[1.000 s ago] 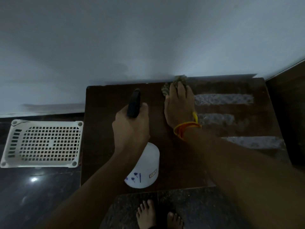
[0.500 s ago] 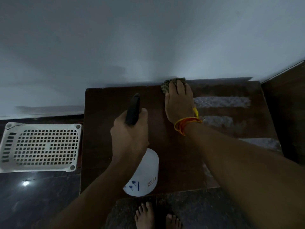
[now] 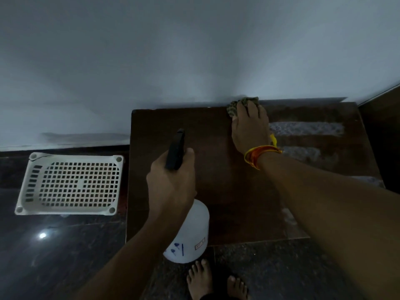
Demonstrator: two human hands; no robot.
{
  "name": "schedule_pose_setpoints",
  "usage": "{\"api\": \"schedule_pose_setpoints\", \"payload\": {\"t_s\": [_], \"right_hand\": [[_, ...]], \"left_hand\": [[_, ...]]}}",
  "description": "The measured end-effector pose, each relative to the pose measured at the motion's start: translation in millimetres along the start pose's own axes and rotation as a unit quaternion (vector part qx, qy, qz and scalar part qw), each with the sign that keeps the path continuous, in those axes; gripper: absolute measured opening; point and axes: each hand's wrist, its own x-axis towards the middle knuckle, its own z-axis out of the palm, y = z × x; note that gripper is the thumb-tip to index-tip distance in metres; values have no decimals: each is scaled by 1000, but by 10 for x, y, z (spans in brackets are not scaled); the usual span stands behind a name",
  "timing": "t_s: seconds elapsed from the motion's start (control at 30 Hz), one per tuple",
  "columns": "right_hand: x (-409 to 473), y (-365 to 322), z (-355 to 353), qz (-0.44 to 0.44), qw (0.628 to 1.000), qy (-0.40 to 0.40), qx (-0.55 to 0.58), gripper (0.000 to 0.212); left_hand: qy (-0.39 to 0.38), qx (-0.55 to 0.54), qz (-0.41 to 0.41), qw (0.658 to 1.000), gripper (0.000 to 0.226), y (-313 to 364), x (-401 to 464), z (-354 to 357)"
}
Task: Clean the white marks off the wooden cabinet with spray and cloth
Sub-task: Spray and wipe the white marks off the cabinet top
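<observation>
The dark wooden cabinet top (image 3: 227,180) stands against the wall. My right hand (image 3: 250,131) presses a greenish cloth (image 3: 234,105) flat on its far edge near the wall. White powdery stripes (image 3: 307,128) run across the right half of the top, one beside my hand, fainter ones nearer me partly hidden by my right forearm. My left hand (image 3: 171,180) grips the black trigger head of a white spray bottle (image 3: 190,234), held over the front left part of the cabinet.
A white perforated plastic basket (image 3: 69,182) lies on the dark polished floor to the left of the cabinet. A darker wooden panel (image 3: 381,131) borders the cabinet's right side. My bare feet (image 3: 216,280) stand at the cabinet's front edge.
My right hand and the cloth have slid a little away from me, up to the cabinet's back edge by the wall. The spray bottle stays in my left hand, nearly still.
</observation>
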Motion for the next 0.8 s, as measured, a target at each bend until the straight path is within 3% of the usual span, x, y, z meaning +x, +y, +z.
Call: {"api": "schedule_pose_setpoints", "payload": {"t_s": [0.17, 0.43, 0.8], "right_hand": [[-278, 35, -20, -10, 999, -31, -32, 64], [-1230, 9, -15, 9, 1000, 4, -1, 50], [-2297, 225, -60, -83, 996, -9, 12, 42]], "left_hand": [[8, 3, -2, 1000, 23, 16, -77, -39], [4, 5, 18, 1000, 19, 120, -270, 112], [21, 49, 30, 998, 18, 23, -768, 436]]}}
